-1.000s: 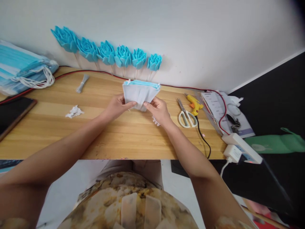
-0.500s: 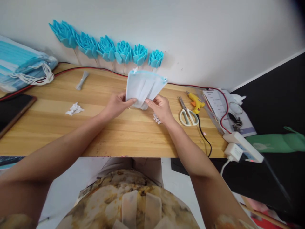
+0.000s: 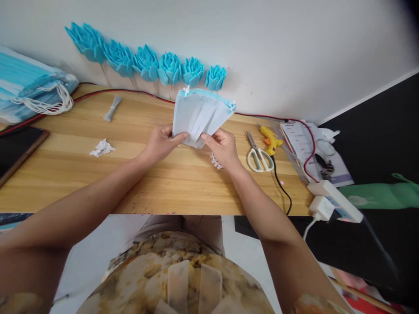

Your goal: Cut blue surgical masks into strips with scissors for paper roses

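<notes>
Both hands hold a small stack of face masks over the table, white side toward me, with light blue edges and fanned out at the top right. My left hand pinches the lower left corner, thumb in front. The lower right part is gripped by my right hand, its thumb on the front and fingers behind. No long ear loops show on these masks; small white stubs stick out at their upper corners. Part of a white cut-out scrap peeks out beside my right wrist.
Blue flowers on sticks lean along the wall. Masks with white loops lie left, above a phone. Grey ties and white scraps lie nearer. Scissors, a yellow glue gun and a power strip are right.
The held stack has risen slightly and shifted a little right, its upper edge spreading into more visible layers. Both hands keep their grip.
</notes>
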A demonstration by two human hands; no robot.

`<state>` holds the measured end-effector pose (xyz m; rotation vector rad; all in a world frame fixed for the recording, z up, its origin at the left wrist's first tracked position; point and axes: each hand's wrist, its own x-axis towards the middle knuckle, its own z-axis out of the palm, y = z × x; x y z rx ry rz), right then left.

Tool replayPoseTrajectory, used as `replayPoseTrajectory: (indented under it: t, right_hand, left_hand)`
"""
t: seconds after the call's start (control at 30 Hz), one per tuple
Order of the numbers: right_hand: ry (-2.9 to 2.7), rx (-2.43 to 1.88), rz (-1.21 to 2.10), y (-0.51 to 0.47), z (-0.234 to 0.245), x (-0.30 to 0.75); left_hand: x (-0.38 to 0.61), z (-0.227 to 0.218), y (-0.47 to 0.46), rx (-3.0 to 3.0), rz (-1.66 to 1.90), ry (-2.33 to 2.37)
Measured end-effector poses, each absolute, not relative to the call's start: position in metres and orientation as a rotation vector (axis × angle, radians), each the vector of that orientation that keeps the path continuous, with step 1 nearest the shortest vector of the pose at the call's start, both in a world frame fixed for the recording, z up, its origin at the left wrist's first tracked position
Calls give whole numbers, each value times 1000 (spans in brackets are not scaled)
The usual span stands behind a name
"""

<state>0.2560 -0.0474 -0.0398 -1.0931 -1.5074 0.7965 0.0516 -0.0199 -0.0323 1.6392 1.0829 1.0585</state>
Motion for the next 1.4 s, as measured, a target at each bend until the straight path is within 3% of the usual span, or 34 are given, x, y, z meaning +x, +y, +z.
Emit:
replayPoseTrajectory:
  t: [0.23, 0.67, 0.9, 1.4]
  right_hand:
    - [-1557, -1165, 830, -44, -45, 258]
    - [-1537, -1148, 725, -49, -38, 256]
    - [-1572, -1194, 895, -44, -47, 258]
    - [-1606, -1194, 846, -43, -45, 259]
  left_hand:
    - [54, -41, -13, 1621, 907, 1078]
    - [53, -40, -18, 1590, 1108, 994]
    - [51, -43, -11, 1574, 951, 1048]
    - [53, -38, -15, 1572, 1002, 1047]
